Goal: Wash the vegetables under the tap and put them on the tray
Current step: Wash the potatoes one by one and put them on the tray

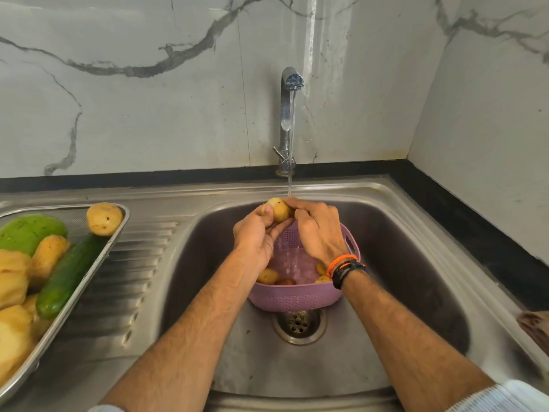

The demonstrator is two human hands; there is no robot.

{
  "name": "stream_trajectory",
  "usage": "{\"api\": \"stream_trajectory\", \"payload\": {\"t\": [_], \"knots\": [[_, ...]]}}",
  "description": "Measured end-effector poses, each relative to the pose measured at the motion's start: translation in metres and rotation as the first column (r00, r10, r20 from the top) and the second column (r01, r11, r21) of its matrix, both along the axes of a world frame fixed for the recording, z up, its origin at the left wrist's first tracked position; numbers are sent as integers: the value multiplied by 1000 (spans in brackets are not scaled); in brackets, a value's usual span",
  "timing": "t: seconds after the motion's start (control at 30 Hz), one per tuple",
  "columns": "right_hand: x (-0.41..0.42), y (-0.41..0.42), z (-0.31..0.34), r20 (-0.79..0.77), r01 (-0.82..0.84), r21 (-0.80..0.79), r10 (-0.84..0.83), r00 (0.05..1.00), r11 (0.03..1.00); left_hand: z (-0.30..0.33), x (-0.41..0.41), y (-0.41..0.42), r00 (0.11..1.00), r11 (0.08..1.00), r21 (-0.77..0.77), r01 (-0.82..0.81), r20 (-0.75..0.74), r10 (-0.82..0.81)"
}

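potato (278, 208) long axis roughly crosswise under tap (287, 114) | left hand (255, 233), right hand (319, 230) both gripping it

Head camera, my only view
I look forward and down from close above the sink (416, 248), facing the tap (287, 114) on the back wall.

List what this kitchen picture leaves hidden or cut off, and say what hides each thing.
- Head view: the count of potatoes in the purple colander is hidden by the left hand, right hand and both wrists.
- Head view: much of the held potato is covered by fingers.
- Head view: the tray and its vegetables are cut off by the left edge.
- Head view: a brown thing is cut off by the right edge; unidentifiable.
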State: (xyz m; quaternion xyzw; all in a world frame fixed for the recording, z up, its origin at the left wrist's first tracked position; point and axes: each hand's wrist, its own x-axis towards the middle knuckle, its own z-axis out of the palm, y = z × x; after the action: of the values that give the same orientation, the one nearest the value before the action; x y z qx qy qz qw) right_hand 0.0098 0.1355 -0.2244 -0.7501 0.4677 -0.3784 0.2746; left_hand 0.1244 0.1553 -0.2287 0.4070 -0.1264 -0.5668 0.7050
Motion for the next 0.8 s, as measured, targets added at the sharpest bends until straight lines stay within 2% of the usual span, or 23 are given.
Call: {"api": "stream_trajectory", "payload": {"t": [0.17,0.33,0.47,0.67,0.8], "knots": [[0,-1,0,-18,-5,30,5,1000,1000,1,-3,2,997,998,-4,70,19,-70],[-3,2,2,8,25,-39,-25,1000,999,1,0,1,999,1000,16,1,-38,0],[1,4,4,-44,3,0,-3,999,1000,3,-2,3,999,999,17,48,-21,-47],[0,3,2,-23,30,-39,-31,999,999,1,1,-1,1000,1000,17,-17,-14,17],[4,1,0,-110,23,-3,-23,994,1000,-1,-3,0,999,1000,9,23,27,-23]]}}
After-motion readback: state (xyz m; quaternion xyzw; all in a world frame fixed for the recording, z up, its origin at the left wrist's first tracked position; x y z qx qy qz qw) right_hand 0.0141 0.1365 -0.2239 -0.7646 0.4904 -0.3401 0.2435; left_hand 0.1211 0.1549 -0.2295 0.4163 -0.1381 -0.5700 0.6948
